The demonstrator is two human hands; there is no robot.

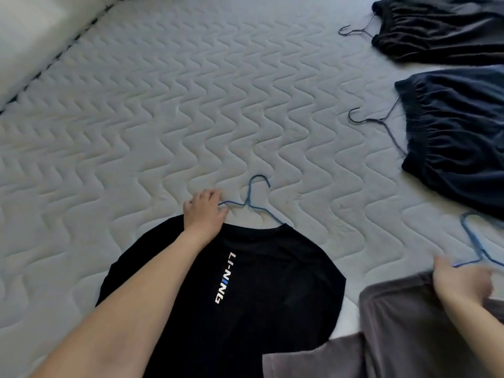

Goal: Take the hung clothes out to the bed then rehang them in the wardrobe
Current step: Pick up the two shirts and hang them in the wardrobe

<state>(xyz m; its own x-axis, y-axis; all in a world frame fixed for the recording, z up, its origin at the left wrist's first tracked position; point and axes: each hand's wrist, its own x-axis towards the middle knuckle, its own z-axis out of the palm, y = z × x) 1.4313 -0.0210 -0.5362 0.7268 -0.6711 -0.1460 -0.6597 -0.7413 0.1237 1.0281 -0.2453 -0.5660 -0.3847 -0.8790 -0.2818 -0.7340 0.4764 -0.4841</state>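
A black T-shirt [245, 290] with white lettering lies flat on the quilted mattress [152, 126], on a blue wire hanger [252, 200] whose hook points away from me. My left hand [203, 211] grips that hanger's left shoulder at the shirt's collar. To the right a grey T-shirt [395, 336] lies partly over the black one, on a second blue hanger [476, 241]. My right hand [461, 282], blurred, grips this hanger at the grey collar.
Two dark garments on wire hangers lie at the right: black shorts [441, 31] at the far corner, navy shorts [458, 137] below them, hooks pointing left. A white pillow [30, 34] sits at the far left edge of the mattress.
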